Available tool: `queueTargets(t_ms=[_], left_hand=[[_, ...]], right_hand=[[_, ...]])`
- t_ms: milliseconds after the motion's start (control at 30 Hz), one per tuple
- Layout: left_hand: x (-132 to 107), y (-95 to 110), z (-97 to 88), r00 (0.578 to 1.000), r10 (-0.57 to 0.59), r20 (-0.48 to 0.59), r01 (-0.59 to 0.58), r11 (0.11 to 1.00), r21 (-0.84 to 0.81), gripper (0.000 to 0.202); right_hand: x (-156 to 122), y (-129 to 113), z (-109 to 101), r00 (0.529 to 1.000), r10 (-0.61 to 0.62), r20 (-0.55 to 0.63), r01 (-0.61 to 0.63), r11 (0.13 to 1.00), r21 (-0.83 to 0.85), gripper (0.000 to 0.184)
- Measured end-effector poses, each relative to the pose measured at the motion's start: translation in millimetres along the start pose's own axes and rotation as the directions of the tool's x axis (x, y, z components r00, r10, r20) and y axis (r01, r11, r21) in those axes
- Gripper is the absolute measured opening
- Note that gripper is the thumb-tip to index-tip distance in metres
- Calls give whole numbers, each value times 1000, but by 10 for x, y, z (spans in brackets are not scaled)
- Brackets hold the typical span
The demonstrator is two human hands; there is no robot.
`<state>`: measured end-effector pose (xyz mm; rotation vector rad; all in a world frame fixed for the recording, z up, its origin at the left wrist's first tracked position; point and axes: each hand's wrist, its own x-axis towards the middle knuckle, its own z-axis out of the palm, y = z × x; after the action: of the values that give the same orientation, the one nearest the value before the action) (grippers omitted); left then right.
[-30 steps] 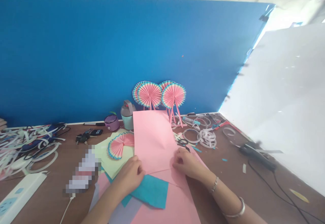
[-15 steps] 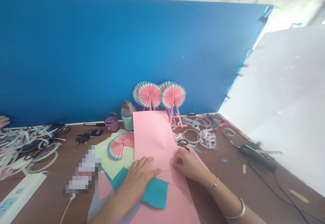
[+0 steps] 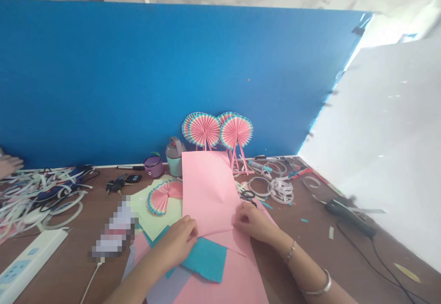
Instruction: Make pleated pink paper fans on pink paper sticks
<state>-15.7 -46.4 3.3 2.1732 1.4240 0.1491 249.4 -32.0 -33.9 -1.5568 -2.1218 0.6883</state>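
A sheet of pink paper [image 3: 208,184] stands tilted up in front of me, its lower edge toward me. My left hand [image 3: 181,239] is closed at the sheet's lower left corner, fingers pinched together. At the lower right edge my right hand [image 3: 254,221] has its fingers curled in and closed on the paper. Under and in front of the hands lie a teal paper piece [image 3: 206,259] and more pink paper [image 3: 237,278]. A half-open pleated paper fan [image 3: 161,198] rests on pale green paper [image 3: 146,223] left of the sheet.
Finished round paper fans [image 3: 205,130] stand behind the sheet against a blue partition [image 3: 138,74]. Rolled white strips [image 3: 281,189] lie right; tangled strips [image 3: 31,194], keys [image 3: 117,183] and a power strip [image 3: 31,260] lie left. Another person's hand [image 3: 10,165] shows at far left.
My left hand has gone from lying spread on the sheet to a pinch at its lower left corner. My right hand stays nearly put. The other person's hand has come further into view.
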Motion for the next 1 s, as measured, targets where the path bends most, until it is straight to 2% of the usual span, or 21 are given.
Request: queueTargets(t_ms=[67, 167, 267, 400, 567, 733, 1000], left_hand=[[-20, -22, -59, 1000, -11, 15, 13, 996, -87, 13], [-60, -37, -83, 1000, -11, -27, 8, 992, -129, 13], [-112, -40, -70, 997, -10, -70, 1, 992, -127, 15], [-156, -62, -48, 998, -10, -69, -2, 983, -182, 8], [-129, -137, 19, 989, 6, -151, -44, 968, -247, 15], [-101, -173, 71, 984, -10, -176, -32, 972, -235, 19], [-73, -174, 177, 966, -52, -254, 15, 989, -147, 18]], right_hand=[[0, 16, -22, 999, -19, 30, 18, 999, 27, 17], [1, 37, -42, 997, -42, 60, 39, 998, 46, 20], [2, 45, -40, 997, -51, 49, 49, 998, 45, 21], [2, 44, -34, 997, -51, 55, 47, 997, 67, 23], [-8, 48, -45, 998, -14, 62, 7, 994, 112, 20], [-14, 41, -62, 996, -7, 86, -6, 988, 154, 14], [-25, -29, -97, 997, -16, 80, 9, 995, 98, 20]])
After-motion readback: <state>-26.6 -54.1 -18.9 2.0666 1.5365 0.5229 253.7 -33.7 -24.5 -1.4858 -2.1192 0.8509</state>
